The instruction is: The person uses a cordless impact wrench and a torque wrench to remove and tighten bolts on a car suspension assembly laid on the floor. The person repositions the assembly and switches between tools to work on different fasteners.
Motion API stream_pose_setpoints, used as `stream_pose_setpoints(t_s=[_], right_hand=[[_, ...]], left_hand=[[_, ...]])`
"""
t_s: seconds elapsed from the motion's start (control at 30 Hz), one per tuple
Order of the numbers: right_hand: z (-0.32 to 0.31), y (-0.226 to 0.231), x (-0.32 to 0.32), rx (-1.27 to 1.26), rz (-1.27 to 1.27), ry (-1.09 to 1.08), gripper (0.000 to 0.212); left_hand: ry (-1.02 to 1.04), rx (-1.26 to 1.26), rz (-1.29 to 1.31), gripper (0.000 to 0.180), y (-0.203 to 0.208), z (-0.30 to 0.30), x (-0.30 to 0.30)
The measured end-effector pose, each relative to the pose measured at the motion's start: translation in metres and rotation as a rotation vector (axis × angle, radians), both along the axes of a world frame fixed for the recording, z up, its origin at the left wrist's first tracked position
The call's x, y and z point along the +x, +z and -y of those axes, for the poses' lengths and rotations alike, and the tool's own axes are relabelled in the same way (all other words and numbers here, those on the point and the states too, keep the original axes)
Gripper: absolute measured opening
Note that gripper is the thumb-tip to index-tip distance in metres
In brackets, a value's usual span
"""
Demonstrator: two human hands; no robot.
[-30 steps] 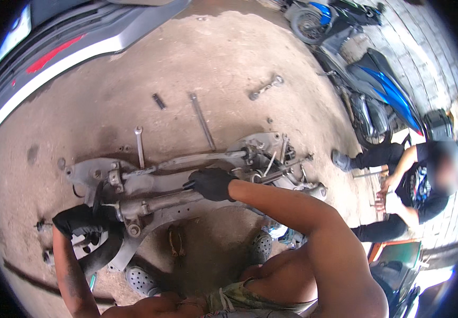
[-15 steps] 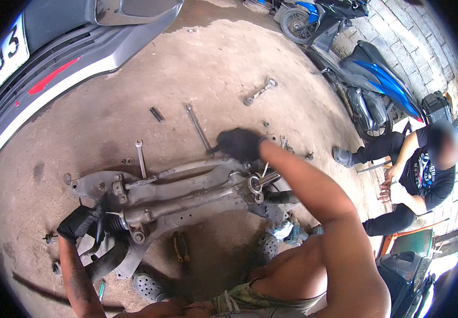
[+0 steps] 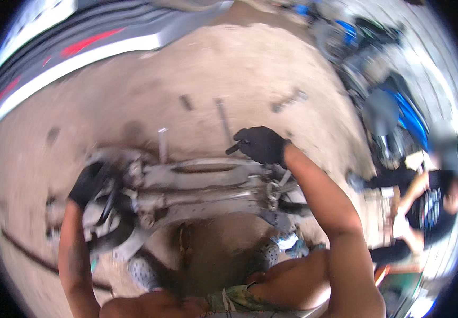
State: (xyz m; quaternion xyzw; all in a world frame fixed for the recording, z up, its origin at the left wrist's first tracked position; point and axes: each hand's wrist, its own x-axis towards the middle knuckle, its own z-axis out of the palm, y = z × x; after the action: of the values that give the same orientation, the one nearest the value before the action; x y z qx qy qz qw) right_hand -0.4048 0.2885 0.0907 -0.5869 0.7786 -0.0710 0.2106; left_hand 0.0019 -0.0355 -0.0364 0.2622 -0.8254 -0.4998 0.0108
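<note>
A grey metal vehicle subframe [image 3: 202, 172] lies on the ground in front of me, with a long steering rack [image 3: 202, 197] across it. In a black glove, my right hand [image 3: 263, 146] is above its far right edge, fingers closed around a short dark cylindrical piece [image 3: 233, 149]. My left hand [image 3: 87, 185], also gloved in black, is at the left end of the subframe beside a bent black bar [image 3: 108, 204]. Its fingers are smeared by motion, so its grip cannot be made out. Past the far edge lie a wrench [image 3: 163, 144] and a long thin tool [image 3: 223, 119].
A dark socket-like cylinder [image 3: 186, 102] and a metal tool [image 3: 290, 100] lie farther off. The grey car bumper [image 3: 149, 45] fills the upper left. Motorcycles [image 3: 403, 111] stand at the right, near a seated person [image 3: 427, 212]. Dark-handled pliers [image 3: 185, 238] lie between my feet.
My view has swung and blurred, shifting the scene rightward. My right hand has turned, showing the dark cylindrical piece more clearly. My left hand stays at the subframe's left end.
</note>
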Motion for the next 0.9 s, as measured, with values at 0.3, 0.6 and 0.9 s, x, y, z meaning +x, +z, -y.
stream_pose_setpoints(t_s=[0.3, 0.6, 0.9], right_hand=[[0.121, -0.027, 0.178, -0.205, -0.256, 0.634, 0.027], [0.151, -0.059, 0.203, 0.006, -0.070, 0.447, 0.024], [0.180, -0.096, 0.242, 0.086, -0.253, 0.318, 0.027]], left_hand=[[-0.239, -0.396, -0.113, 0.041, -0.025, 0.004, -0.008], [-0.137, 0.012, 0.025, 0.047, 0.030, -0.032, -0.051], [-0.099, -0.172, -0.030, 0.040, -0.050, 0.015, 0.008]])
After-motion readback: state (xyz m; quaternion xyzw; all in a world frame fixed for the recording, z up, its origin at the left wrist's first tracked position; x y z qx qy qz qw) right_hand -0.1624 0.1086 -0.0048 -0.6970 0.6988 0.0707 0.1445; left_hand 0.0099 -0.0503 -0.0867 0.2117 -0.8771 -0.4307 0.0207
